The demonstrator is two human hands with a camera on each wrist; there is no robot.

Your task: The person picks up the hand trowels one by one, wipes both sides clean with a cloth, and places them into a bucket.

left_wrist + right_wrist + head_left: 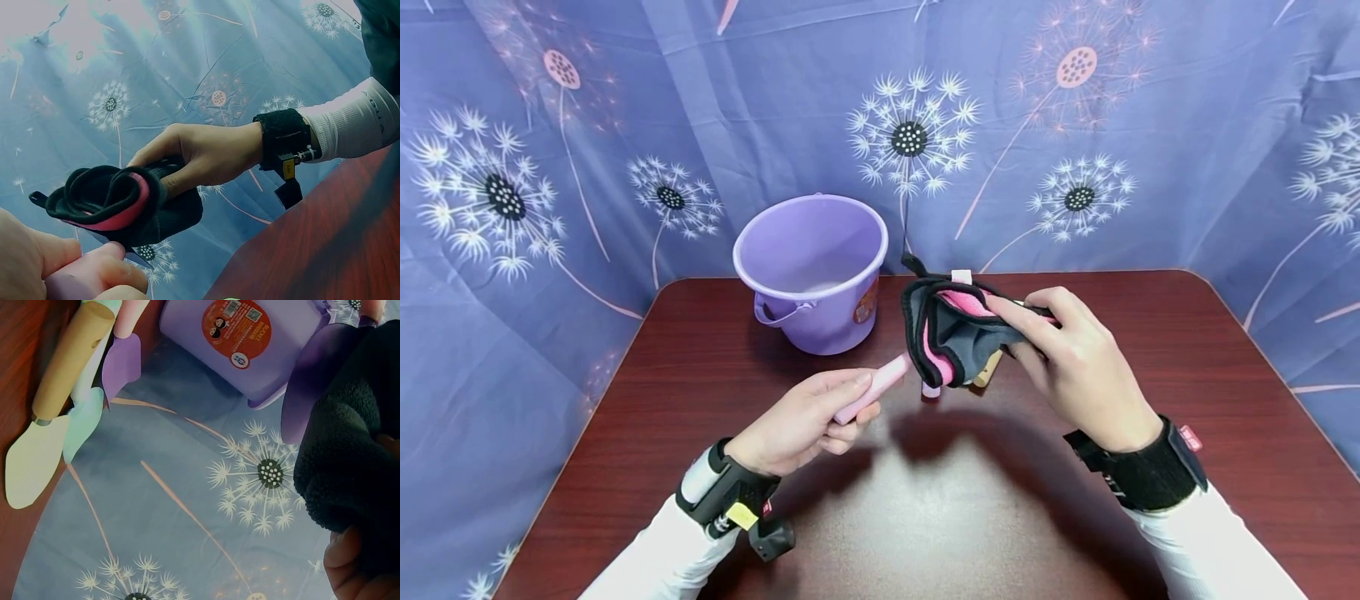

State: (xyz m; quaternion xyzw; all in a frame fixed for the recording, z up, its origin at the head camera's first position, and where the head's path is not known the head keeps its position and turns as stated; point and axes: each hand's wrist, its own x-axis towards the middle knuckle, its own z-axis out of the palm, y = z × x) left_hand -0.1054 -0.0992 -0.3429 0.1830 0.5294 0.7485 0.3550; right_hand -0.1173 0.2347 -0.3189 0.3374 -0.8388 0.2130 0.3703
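My left hand (pixel 808 417) grips the pink handle (pixel 872 389) of a small trowel. Its purple blade (pixel 306 387) shows in the right wrist view, while the cloth hides it from the head view. My right hand (pixel 1071 358) pinches a folded grey cleaning cloth (pixel 981 337) with pink inner faces, black edging and a hanging loop. The cloth is at the far end of the handle; whether it touches the blade cannot be told. In the left wrist view the cloth (pixel 106 200) droops from the right fingers, just beyond the left hand.
A purple bucket (pixel 812 325) stands upright at the back left of the dark red table (pixel 700 358). Beneath the cloth lie several small garden tools, among them a wooden-handled one (pixel 72 362), a mint blade (pixel 84 422) and a purple blade (pixel 123 369). A flowered blue curtain (pixel 760 100) hangs behind.
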